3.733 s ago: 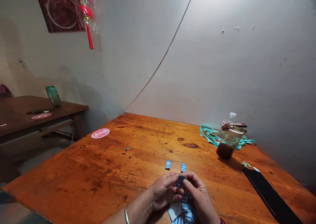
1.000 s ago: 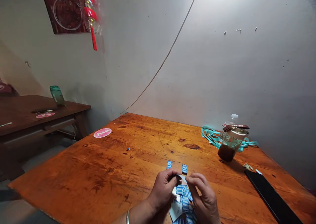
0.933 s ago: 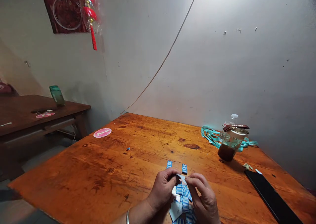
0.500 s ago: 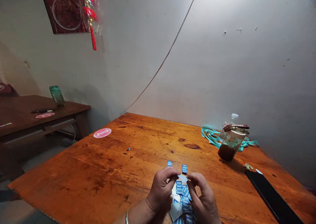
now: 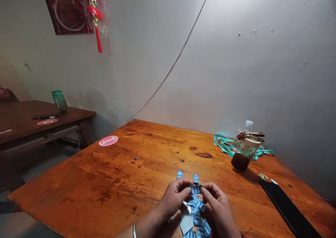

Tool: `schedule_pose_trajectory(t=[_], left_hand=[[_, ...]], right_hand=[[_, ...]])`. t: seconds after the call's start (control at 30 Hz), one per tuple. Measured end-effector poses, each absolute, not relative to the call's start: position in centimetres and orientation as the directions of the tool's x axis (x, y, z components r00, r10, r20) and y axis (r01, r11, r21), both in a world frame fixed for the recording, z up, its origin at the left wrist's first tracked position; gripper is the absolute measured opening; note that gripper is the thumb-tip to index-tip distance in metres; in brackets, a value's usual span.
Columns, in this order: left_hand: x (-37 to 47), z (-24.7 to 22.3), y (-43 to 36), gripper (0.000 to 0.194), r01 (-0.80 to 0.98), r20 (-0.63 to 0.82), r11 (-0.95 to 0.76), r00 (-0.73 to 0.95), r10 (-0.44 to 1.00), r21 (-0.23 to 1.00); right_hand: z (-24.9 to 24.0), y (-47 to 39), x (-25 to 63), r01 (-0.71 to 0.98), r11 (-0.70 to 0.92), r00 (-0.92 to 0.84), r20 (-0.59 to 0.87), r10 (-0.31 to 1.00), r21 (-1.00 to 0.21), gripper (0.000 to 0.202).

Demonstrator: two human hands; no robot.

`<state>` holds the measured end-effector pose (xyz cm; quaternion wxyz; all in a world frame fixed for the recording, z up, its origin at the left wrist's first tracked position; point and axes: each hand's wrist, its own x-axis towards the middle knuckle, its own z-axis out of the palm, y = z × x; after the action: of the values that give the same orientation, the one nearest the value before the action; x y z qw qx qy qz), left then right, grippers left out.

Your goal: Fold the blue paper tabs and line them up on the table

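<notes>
Between the fingertips of both hands is a small blue-and-white printed card [image 5: 195, 189], its striped side facing me. My left hand [image 5: 174, 197] pinches its left edge and my right hand [image 5: 216, 201] its right edge. Under and between the hands lies a loose pile of similar blue-and-white cards [image 5: 196, 215], some overlapping. A blank pale card [image 5: 186, 222] rests at the left of that pile. Just beyond my fingers are two small card groups, a left one [image 5: 180, 174] and a right one [image 5: 195, 178].
The wooden table [image 5: 157, 154] bears a jar of dark liquid [image 5: 241, 157], a clear bottle [image 5: 248, 126], a teal strap [image 5: 223, 143] and a black phone [image 5: 286, 206]. A pink round sticker [image 5: 108, 140] is at the left edge. Another table [image 5: 28, 108] stands left.
The card in my fingers showed a plain pale face before; now its blue striped face shows. The left card group beyond my hands looks longer.
</notes>
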<state>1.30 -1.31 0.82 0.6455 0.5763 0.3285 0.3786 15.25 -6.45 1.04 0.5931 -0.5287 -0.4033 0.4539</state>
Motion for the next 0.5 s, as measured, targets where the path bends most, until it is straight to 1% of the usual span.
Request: schedule_pose_trajectory(t=[0.07,0.17,0.23,0.37,0.47,0.5], left_hand=[[1.3,0.6,-1.1,0.027,-0.126,-0.054,0.132,0.492,0.869,0.983],[1.3,0.6,-1.0,0.028,-0.132,-0.056,0.139,0.499,0.865,0.981],[1.4,0.6,-1.2,0.026,-0.131,-0.038,0.118,0.496,0.868,0.984],[1.8,0.1,-1.3,0.024,-0.085,-0.063,0.118,0.483,0.873,0.989],[1.9,-0.7,-1.1,0.022,-0.066,-0.010,0.044,0.446,0.895,0.997],[1.8,-0.8,-0.9,0.022,-0.073,0.018,0.014,0.418,0.908,0.997]], right_hand=[[1.1,-6.3,15.4,-0.207,-0.001,0.255,-0.055,0.965,-0.978,0.023],[0.9,-6.2,15.4,-0.243,-0.006,0.220,-0.061,0.974,-0.970,0.023],[0.4,-6.1,15.3,-0.232,0.000,0.187,-0.045,0.981,-0.973,0.023],[-0.5,-5.9,15.0,-0.186,0.016,0.176,-0.018,0.984,-0.982,0.022],[-0.6,-5.8,15.9,-0.166,0.032,0.228,-0.007,0.974,-0.986,0.021],[-0.5,-5.7,16.6,-0.136,0.038,0.274,0.000,0.962,-0.990,0.021]])
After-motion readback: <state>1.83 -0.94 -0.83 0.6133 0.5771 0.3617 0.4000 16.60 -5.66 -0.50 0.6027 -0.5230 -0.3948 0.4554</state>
